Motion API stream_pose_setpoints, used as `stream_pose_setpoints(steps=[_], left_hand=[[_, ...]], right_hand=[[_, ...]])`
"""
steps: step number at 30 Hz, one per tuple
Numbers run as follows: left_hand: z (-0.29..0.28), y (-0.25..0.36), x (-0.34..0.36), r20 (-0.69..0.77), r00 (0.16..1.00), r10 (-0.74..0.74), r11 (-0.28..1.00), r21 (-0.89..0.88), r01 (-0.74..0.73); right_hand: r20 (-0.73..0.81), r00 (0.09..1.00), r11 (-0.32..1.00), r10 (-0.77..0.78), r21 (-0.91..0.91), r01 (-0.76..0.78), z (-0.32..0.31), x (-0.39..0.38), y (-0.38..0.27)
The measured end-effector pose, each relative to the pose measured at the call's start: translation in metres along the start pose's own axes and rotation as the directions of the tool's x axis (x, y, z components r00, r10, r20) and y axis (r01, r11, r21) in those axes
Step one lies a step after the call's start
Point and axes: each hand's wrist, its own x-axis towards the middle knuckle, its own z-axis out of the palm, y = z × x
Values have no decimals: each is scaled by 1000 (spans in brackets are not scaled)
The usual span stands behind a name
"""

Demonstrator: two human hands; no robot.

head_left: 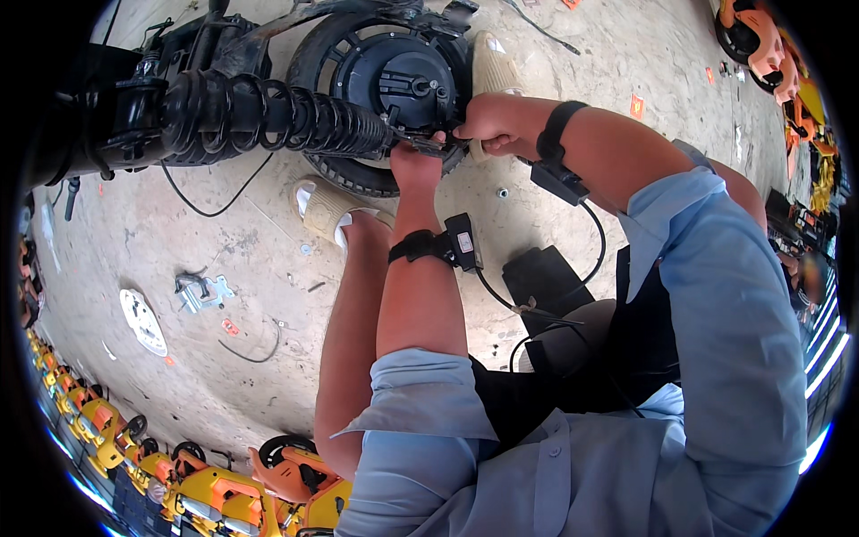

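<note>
A black wheel (404,72) with a knobby tyre and a round hub lies in front of me, joined to a dark vehicle frame. Beside it runs a black coil-spring shock absorber (242,118). My left hand (417,163) is closed around a dark part at the shock's lower end, near the wheel's rim; the fingers mostly hide it. From the right, my right hand (489,123) reaches to the same spot with its fingers curled, pinching something small and dark that I cannot make out. The two hands are close together, just below the hub.
On the concrete floor lie a white oval plate (143,322), a metal bracket (208,293), a loose black cable (259,356) and a small nut (502,192). A dark flat block (548,279) sits between my legs. Yellow and orange scooters (215,497) line the left edge, others the right.
</note>
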Motion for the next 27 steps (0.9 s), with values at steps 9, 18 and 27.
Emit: stream_pose_setpoints(steps=[9, 18, 27], left_hand=[[13, 14, 1, 47, 999, -4, 999, 45, 2], [4, 6, -1, 24, 999, -36, 999, 34, 35], [7, 13, -2, 16, 999, 42, 999, -29, -42]], right_hand=[[-26, 998, 998, 65, -11, -66, 14, 71, 49], [-31, 997, 988, -65, -139, 60, -1, 4, 6], [-83, 964, 967, -254, 7, 256, 15, 47, 52]])
